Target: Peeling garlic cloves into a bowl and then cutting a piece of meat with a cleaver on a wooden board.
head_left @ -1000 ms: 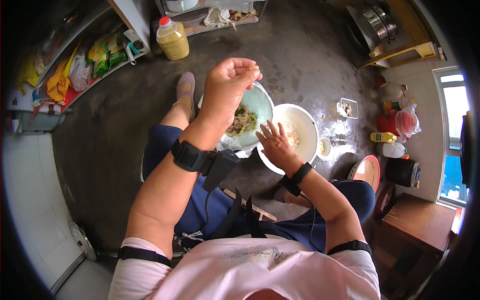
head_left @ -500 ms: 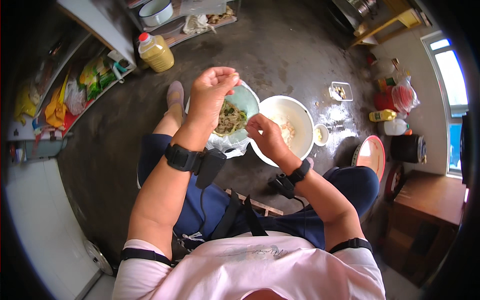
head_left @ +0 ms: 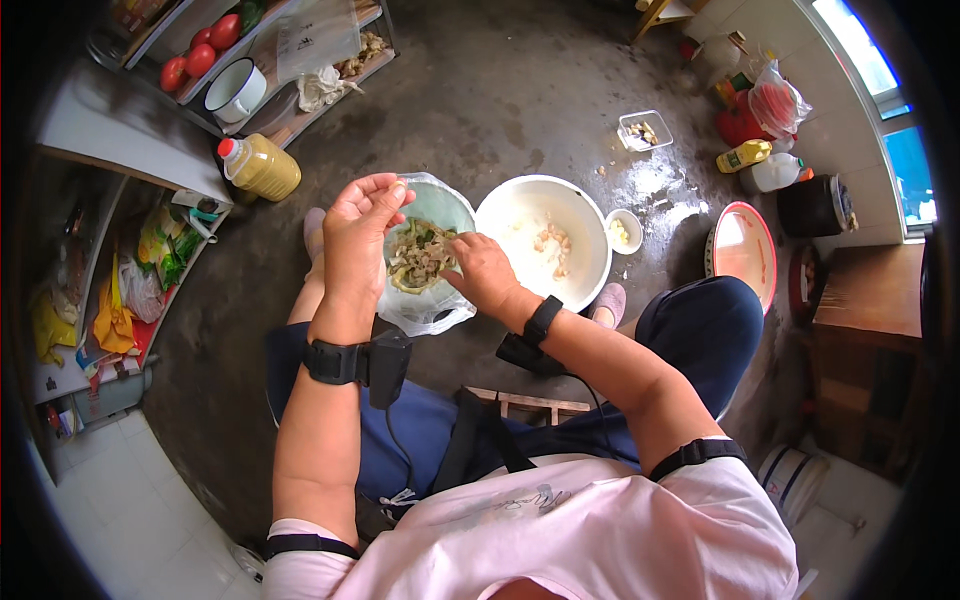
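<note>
My left hand (head_left: 366,215) is raised over the left side of a bin lined with a thin plastic bag (head_left: 440,318). Its thumb presses against the fingers, and whatever they pinch is too small to make out. At the bin's right side, my right hand (head_left: 487,272) reaches over the opening, thumb and fingers apart, close above a heap of brownish and green scraps (head_left: 418,256). Beside the bin stands a wide white basin (head_left: 592,265), with pale pinkish pieces (head_left: 552,245) at its bottom. A small white cup (head_left: 636,238) with yellowish pieces touches the basin's right side.
A clear tub with pale pieces (head_left: 645,131) lies farther off on the wet floor. To the right are a red-rimmed basin (head_left: 741,258), bottles (head_left: 775,172) and a brown cabinet (head_left: 870,290). An oil jug (head_left: 262,168) stands left, beside shelves (head_left: 165,290).
My right hand has moved left from the white basin's edge to over the scraps, and its fingers have spread. My left hand stays raised beside the bin. The view has shifted and turned.
</note>
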A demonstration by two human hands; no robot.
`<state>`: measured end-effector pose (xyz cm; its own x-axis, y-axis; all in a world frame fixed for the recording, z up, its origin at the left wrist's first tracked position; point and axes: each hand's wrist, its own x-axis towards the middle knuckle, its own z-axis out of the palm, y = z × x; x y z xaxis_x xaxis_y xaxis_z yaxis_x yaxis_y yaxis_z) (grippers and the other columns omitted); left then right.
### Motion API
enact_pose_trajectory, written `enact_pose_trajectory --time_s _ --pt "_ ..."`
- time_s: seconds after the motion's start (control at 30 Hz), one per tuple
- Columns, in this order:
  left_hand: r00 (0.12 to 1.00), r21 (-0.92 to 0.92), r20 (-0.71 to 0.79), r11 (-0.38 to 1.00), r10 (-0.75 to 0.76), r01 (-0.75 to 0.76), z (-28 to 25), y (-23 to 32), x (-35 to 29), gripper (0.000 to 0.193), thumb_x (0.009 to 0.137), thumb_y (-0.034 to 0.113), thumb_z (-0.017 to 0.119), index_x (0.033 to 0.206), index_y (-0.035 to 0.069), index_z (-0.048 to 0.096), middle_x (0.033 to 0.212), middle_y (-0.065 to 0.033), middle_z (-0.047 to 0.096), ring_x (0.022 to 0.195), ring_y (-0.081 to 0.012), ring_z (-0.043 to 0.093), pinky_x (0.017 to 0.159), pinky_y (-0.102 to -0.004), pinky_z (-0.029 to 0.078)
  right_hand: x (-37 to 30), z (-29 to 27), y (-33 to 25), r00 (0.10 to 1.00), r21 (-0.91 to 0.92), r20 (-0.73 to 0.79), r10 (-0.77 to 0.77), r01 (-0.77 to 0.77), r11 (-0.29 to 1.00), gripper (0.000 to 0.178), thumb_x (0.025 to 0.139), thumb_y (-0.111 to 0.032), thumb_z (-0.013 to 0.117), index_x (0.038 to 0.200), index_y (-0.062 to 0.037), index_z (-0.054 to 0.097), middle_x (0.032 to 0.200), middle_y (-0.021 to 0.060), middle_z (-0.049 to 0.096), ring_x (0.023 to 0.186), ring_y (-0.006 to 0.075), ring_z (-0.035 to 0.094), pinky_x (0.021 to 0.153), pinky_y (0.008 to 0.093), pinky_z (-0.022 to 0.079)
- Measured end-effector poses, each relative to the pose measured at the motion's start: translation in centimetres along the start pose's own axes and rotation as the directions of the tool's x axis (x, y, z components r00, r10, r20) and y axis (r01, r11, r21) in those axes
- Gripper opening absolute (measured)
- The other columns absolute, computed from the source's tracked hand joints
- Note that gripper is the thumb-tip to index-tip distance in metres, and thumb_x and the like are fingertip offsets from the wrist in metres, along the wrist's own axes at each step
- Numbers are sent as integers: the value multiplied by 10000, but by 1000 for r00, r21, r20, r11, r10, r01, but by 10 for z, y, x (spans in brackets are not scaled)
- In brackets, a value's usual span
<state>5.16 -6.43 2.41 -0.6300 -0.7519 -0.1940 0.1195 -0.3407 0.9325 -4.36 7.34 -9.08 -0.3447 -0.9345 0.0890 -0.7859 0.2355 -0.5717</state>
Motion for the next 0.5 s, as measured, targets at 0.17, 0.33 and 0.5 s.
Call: enact_pose_trajectory --time_s 0.17,0.33,0.5 --pt "998 31 66 999 -19 17 5 -10 0 209 832 73 638 1021 25 563 953 -44 624 868 -108 599 727 -212 428 -1 0 10 989 220 74 129 -142 965 241 770 -159 611 997 -80 608 915 144 602 868 324 583 774 399 473" --pt "988 137 123 988 -91 74 14 -26 -3 195 827 62 639 1004 18 571 928 -51 629 843 -107 609 687 -203 440 -9 -12 7 976 231 -192 -105 149 961 181 783 -94 596 962 -68 606 852 145 609 717 331 600 685 382 504" --pt "970 304 151 943 -188 136 24 -39 -2 127 812 49 641 924 2 603 834 -51 640 769 -101 613 626 -198 443 -3 -33 -7 910 740 -249 330 -41 671 312 777 -6 625 1075 -44 540 928 118 565 676 210 598 628 286 497"
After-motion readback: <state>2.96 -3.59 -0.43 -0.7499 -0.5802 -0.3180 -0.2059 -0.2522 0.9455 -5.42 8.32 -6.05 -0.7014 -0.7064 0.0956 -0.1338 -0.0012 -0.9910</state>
